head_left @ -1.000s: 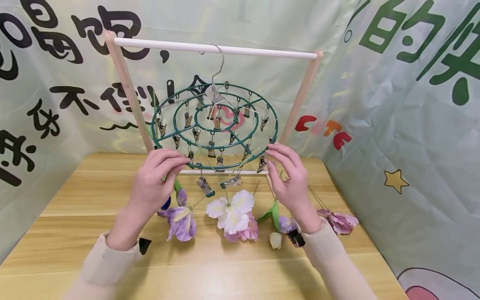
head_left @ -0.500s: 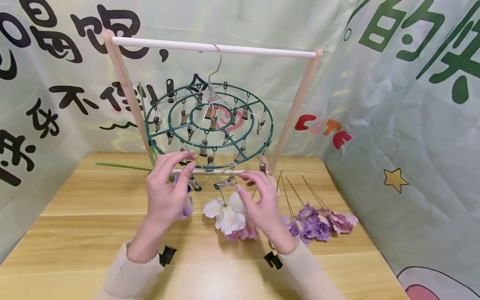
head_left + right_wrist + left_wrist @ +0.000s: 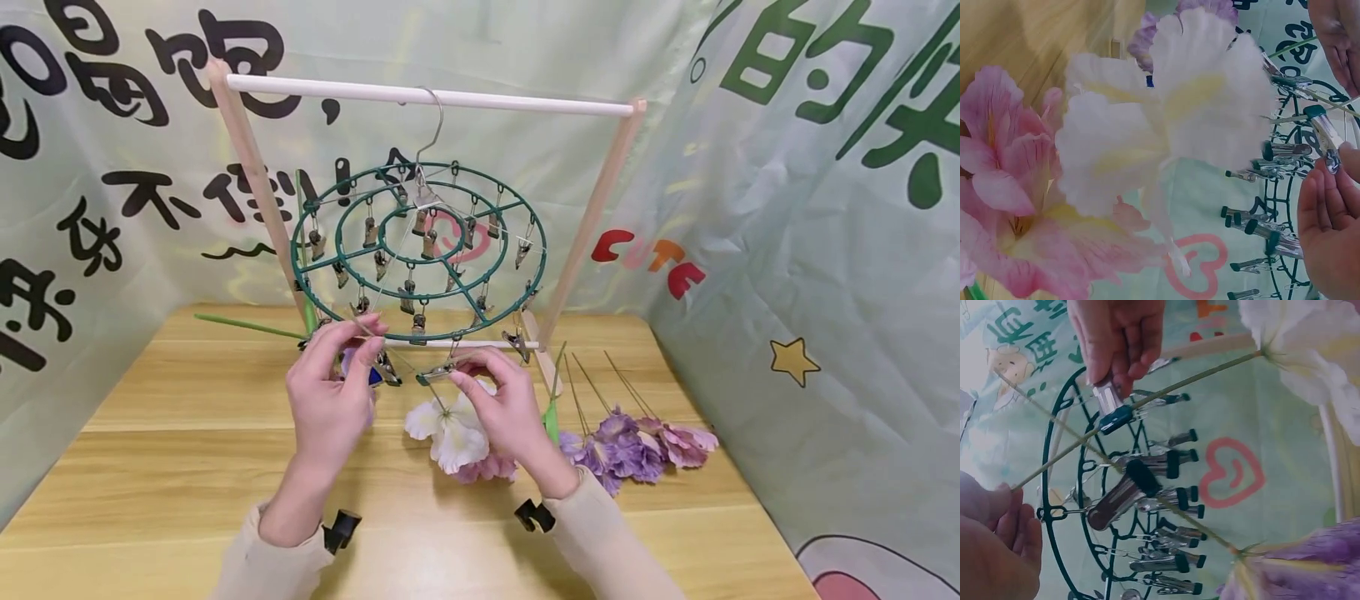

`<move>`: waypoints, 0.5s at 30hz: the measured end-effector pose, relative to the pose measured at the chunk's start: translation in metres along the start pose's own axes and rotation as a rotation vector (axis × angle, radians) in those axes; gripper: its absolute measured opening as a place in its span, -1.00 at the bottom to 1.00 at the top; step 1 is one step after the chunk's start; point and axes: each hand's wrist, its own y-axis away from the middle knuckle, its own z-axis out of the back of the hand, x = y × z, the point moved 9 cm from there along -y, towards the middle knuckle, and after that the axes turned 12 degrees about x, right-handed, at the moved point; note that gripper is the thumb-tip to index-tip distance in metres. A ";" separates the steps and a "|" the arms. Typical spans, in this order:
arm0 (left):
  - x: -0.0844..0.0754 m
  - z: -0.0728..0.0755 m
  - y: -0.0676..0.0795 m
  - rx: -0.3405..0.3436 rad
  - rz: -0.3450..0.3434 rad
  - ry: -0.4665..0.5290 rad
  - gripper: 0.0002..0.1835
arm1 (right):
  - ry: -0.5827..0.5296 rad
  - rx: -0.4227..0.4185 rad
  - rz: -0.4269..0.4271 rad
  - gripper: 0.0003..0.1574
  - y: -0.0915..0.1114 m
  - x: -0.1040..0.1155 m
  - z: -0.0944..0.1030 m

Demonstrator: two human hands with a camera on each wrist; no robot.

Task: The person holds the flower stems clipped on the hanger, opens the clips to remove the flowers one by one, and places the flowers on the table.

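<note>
A green round clip hanger (image 3: 543, 260) hangs with several metal clips dangling from its rings. My left hand (image 3: 330, 396) pinches the thin stem (image 3: 1054, 459) of a white artificial flower (image 3: 447, 437), whose head hangs below the hanger. With thumb and fingers my right hand (image 3: 504, 408) holds one clip (image 3: 437, 372) by its handles. The stem crosses at that clip's green tip (image 3: 1116, 420); whether it lies between the jaws I cannot tell. Another clip (image 3: 1113, 503) grips the stem of a purple flower (image 3: 1322, 565) in the left wrist view.
A wooden rack with a white top bar (image 3: 525, 103) carries the hanger. Purple flowers (image 3: 622, 446) and a pink-purple one (image 3: 686, 442) lie on the wooden table (image 3: 420, 550) at the right. Pink flowers (image 3: 997, 137) are behind the white one. A green stem (image 3: 247, 325) extends at left.
Both hands have left the hanger's rim. The left hand now pinches the white flower's stem. My right hand has moved left and taken hold of a hanging clip. The hanger has shifted slightly left.
</note>
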 end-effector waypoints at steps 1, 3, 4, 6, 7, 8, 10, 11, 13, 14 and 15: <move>0.002 0.000 0.002 -0.006 0.007 0.024 -0.83 | -0.009 -0.002 0.005 -0.81 0.000 0.000 0.000; 0.007 -0.002 0.005 -0.005 0.029 0.073 -0.82 | -0.026 -0.007 0.023 -0.78 -0.001 0.002 0.001; 0.010 -0.004 0.006 0.005 0.039 0.089 -0.82 | -0.036 -0.008 0.032 -0.76 -0.002 0.002 0.002; 0.014 -0.007 0.008 0.033 0.059 0.134 -0.82 | -0.054 -0.010 0.046 -0.75 -0.002 0.003 0.002; 0.015 -0.009 0.009 0.047 0.071 0.149 -0.82 | -0.059 -0.010 0.051 -0.76 -0.003 0.004 0.002; 0.016 -0.010 0.009 0.058 0.082 0.161 -0.83 | -0.063 -0.010 0.055 -0.76 -0.003 0.004 0.002; 0.016 -0.011 0.009 0.070 0.089 0.171 -0.84 | -0.063 -0.012 0.061 -0.77 -0.003 0.004 0.002; 0.016 -0.011 0.008 0.073 0.091 0.174 -0.85 | -0.061 -0.016 0.066 -0.77 -0.003 0.004 0.002; 0.016 -0.011 0.006 0.072 0.097 0.181 -0.87 | -0.055 -0.024 0.072 -0.78 -0.003 0.005 0.003; 0.016 -0.011 0.005 0.070 0.102 0.190 -0.87 | -0.052 -0.028 0.074 -0.78 -0.003 0.005 0.003; 0.016 -0.010 0.004 0.071 0.107 0.197 -0.88 | -0.052 -0.031 0.074 -0.79 -0.003 0.005 0.004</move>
